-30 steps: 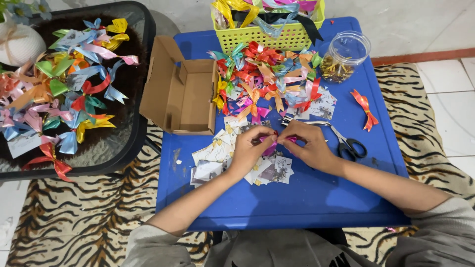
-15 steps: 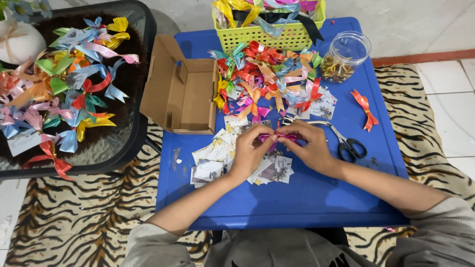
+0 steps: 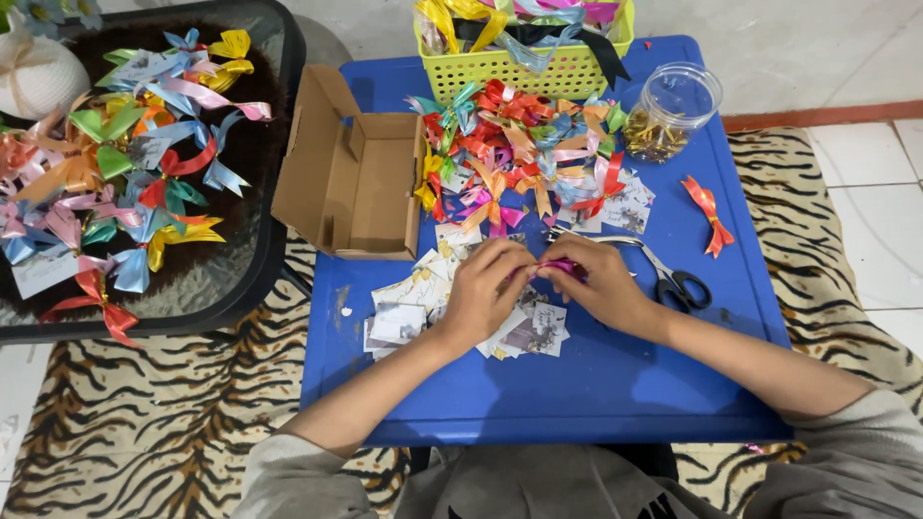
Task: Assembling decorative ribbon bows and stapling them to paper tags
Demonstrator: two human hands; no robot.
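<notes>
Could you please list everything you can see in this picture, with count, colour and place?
table: one, blue, centre.
cardboard box: one, brown, open, table's left part.
ribbon bows: a heap, many colours, table's far middle.
single bow: one, orange-red, table's right part.
basket: one, yellow-green, far edge, ribbons inside.
jar: one, clear, open, beside the basket.
scissors: one pair, black handles, right of the hands.
paper cards: a pile, pale, under the hands.
glass table: one, dark, left, many bows on it.
rug: one, tiger-striped, floor.
pink ribbon: one, between both hands.
left hand: pinches the ribbon.
right hand: pinches the ribbon.
</notes>
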